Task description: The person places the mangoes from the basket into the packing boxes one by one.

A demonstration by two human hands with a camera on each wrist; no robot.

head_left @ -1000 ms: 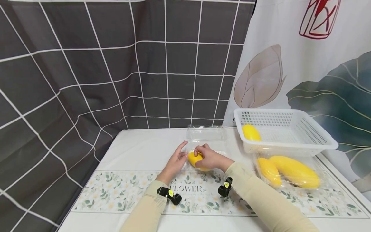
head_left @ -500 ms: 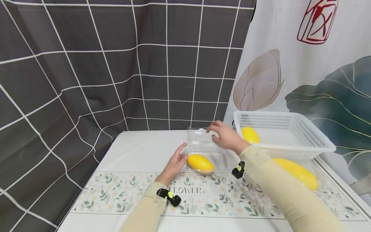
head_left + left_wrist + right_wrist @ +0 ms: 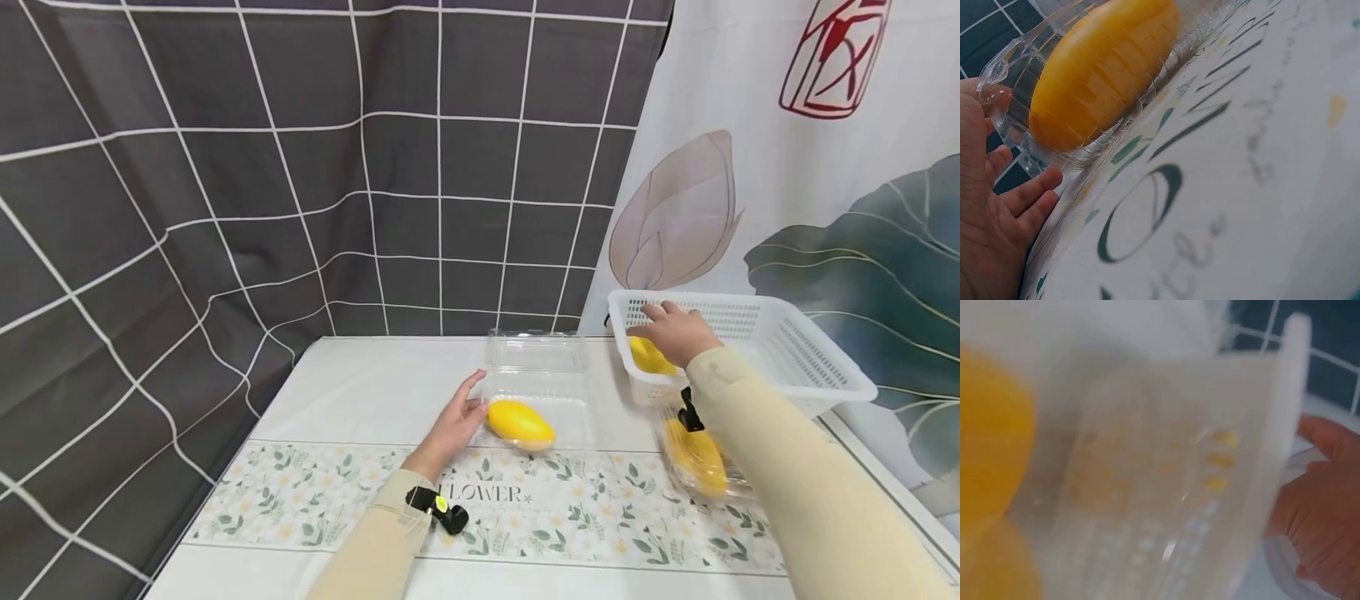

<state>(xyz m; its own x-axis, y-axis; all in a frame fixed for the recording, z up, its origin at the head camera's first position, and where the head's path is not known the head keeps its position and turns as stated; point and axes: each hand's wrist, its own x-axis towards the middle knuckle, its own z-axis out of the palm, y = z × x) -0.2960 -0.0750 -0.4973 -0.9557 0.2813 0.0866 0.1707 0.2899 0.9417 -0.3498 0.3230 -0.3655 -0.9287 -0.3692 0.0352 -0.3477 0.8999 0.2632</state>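
Note:
A clear plastic clamshell box (image 3: 573, 421) lies with its lid folded back on the table, and a smooth yellow mango (image 3: 520, 423) rests in its left part. My left hand (image 3: 450, 429) stays at the box's left side. In the left wrist view its fingers (image 3: 1032, 197) are loosely straight, right at the clear rim. My right hand (image 3: 677, 333) reaches over the left end of a white slotted basket (image 3: 836, 375), fingers spread above another yellow mango (image 3: 649, 360) inside. The right wrist view is blurred; that hand (image 3: 1322, 506) appears beyond the basket wall.
In front of the basket sits a second clear box holding yellow mangoes (image 3: 697, 458), partly hidden by my right sleeve. A dark gridded curtain (image 3: 480, 167) hangs behind the table's back edge. A flowered strip (image 3: 337, 492) crosses the tabletop.
My right hand has left the mango in the open box and swung right, over the lid, to the mango in the basket. My left hand has stayed by the box.

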